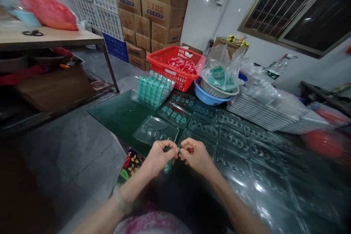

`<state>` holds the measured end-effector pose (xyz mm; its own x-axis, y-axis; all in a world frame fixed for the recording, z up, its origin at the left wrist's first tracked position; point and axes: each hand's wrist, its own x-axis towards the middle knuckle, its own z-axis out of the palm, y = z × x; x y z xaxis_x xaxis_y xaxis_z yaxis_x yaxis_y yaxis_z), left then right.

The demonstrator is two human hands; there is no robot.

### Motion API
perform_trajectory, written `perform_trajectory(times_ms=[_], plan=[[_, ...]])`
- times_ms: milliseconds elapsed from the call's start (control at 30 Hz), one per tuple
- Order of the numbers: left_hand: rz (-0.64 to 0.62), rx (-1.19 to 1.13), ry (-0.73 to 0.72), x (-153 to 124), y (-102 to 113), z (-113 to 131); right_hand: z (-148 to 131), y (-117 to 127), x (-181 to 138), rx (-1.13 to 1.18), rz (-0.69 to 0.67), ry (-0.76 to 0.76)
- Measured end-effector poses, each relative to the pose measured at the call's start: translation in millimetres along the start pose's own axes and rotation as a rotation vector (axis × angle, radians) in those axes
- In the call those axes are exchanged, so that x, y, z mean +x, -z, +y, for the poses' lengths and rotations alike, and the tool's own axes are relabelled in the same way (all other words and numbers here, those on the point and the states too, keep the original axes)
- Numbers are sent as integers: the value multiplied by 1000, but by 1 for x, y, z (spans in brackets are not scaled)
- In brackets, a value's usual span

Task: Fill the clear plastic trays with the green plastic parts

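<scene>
My left hand [161, 156] is closed, and small green pieces [168, 167] show beneath its fingers. My right hand [196, 154] is pinched close beside it; a bit of green shows between the fingertips of the two hands, too small to make out fully. Just beyond them lies a clear plastic tray [144, 126] with moulded hollows and no green in it. Behind that, another clear tray [167, 114] has several green pieces in its hollows. More clear trays [233, 161] cover the green table [115, 111] to the right.
Stacked filled trays [150, 89] stand at the table's far left. Behind are a red basket [159, 60] of red pieces and a blue basin [210, 98] under a colander [205, 86] with bagged green pieces. Piled empty trays [255, 109] stand right. Cartons [160, 7] line the wall.
</scene>
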<state>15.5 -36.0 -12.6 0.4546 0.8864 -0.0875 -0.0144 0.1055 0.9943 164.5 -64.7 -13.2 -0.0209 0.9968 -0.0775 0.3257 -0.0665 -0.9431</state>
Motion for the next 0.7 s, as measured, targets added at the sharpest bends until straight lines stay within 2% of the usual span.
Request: perform_trajectory(times_ms=[133, 433, 567, 700], plan=[[36, -80, 17, 3, -5, -6, -13, -1, -7, -218, 132, 167], [78, 61, -78, 3, -9, 5, -19, 1, -9, -487, 274, 310], [74, -151, -43, 4, -12, 6, -33, -1, -13, -544, 225, 439], [-50, -484, 104, 7, -11, 2, -41, 7, -15, -339, 175, 396]])
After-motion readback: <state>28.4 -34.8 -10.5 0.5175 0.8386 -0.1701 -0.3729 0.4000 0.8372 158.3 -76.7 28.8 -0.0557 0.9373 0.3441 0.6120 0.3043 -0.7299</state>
